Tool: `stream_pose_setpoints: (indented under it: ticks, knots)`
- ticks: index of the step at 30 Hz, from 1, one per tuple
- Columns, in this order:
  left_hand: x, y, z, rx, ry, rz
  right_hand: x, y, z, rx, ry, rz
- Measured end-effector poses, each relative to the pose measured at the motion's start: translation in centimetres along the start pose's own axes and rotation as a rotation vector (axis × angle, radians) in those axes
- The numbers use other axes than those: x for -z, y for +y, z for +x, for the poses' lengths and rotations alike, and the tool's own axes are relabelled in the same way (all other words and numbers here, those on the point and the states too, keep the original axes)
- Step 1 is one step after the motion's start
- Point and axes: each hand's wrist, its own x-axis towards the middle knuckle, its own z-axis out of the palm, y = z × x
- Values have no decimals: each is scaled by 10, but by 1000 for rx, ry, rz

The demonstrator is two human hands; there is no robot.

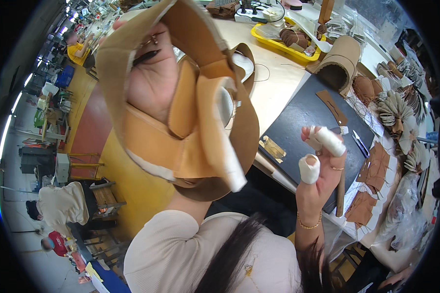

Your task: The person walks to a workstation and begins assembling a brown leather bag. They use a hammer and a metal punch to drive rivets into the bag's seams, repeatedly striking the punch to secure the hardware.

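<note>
In my left hand (154, 85) is a leather shoe or boot upper (149, 139), brown suede outside and tan smooth lining inside, held up on the left. The hand reaches inside it, fingers curled at its upper edge. A dark pointed sliver shows by those fingers, too small to name. Pale raw edges run along the upper, and part of it is blurred. My right hand (320, 171) hovers over the dark work board (291, 117), thumb and fingertips wrapped in white covers. Its thumb and fingers stand apart, nothing visible between them. Below it lies a hammer (341, 195), partly hidden.
On the board rest a brown leather strip (331, 107) and a blue-handled pointed tool (361, 144). Cut leather pieces (375, 167) lie at right. Behind stand a yellow tray (303, 57) and a curved brown roll (341, 61). Other people (63, 207) sit far left.
</note>
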Motion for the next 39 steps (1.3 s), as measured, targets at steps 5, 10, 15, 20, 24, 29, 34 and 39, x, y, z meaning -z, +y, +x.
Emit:
stream_pose_setpoints:
  ticks: [5,10,15,20,24,29,34,39]
  knots:
    - [-4,-8,2,63,-18,-78,-24,-11,20,132,-84,-181]
    - [-3,0,13,106,-45,-142,-23,-4,36,27,-189,-373]
    - [0,4,20,175,-71,-216,-6,0,27,-186,-20,-41]
    - [-1,0,17,241,-75,-296,-3,2,17,-244,-91,74]
    - [-2,-4,14,276,-65,-328,-1,3,12,-306,-134,91]
    - [-2,-6,13,314,-59,-341,3,3,10,-351,-128,144]
    - [-4,-8,10,359,-64,-379,5,0,10,-357,-117,128]
    - [-7,-10,6,393,-72,-521,7,-1,9,-357,-106,104]
